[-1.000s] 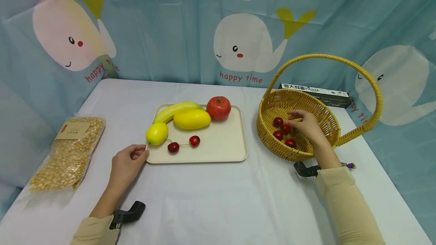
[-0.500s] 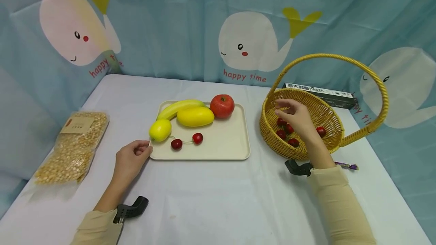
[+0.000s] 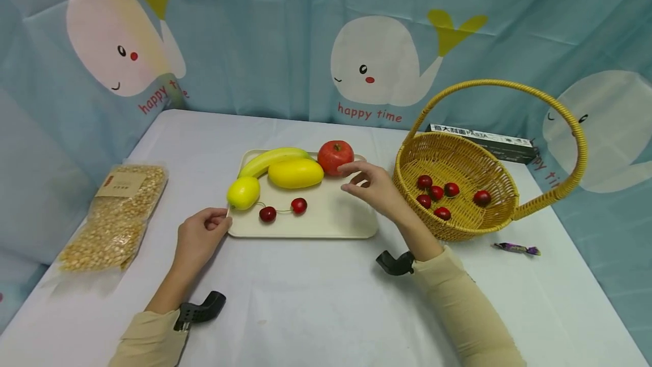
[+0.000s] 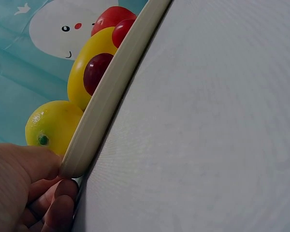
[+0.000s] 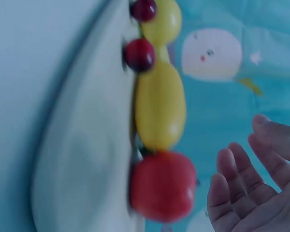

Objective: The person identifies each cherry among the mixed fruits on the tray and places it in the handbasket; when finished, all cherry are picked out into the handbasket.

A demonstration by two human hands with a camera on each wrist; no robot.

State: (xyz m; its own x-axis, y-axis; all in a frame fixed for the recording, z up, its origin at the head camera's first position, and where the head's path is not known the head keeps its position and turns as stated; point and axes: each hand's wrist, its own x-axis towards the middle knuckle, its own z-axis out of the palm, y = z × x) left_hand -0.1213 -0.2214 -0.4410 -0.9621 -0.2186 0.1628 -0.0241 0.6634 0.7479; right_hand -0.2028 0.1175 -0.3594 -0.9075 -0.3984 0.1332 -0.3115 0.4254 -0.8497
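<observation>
My left hand (image 3: 198,237) pinches the near left corner of a cream tray (image 3: 336,224), thumb on the rim and fingers curled below it in the left wrist view. My right hand (image 3: 374,190) hovers over the tray's right side beside a red apple (image 3: 335,157), fingers relaxed and holding nothing. On the tray lie a banana (image 3: 275,156), a yellow mango-shaped fruit (image 3: 296,174), a lemon (image 3: 243,193) and two dark red cherries (image 3: 267,214) joined by a stem. Several loose cherries (image 3: 482,198) rest inside a yellow wicker basket (image 3: 501,188) on the right.
The basket's tall handle (image 3: 580,146) arches up and leans right. Behind it lies a black pasta box (image 3: 501,149). A purple-wrapped candy (image 3: 517,248) sits in front of the basket. A bag of corn kernels (image 3: 114,220) lies at left; a whale-print curtain (image 3: 285,61) hangs behind.
My right hand has left the basket and moved left over the tray, uncovering cherries there. My left hand keeps its hold on the tray corner. The head view has shifted slightly.
</observation>
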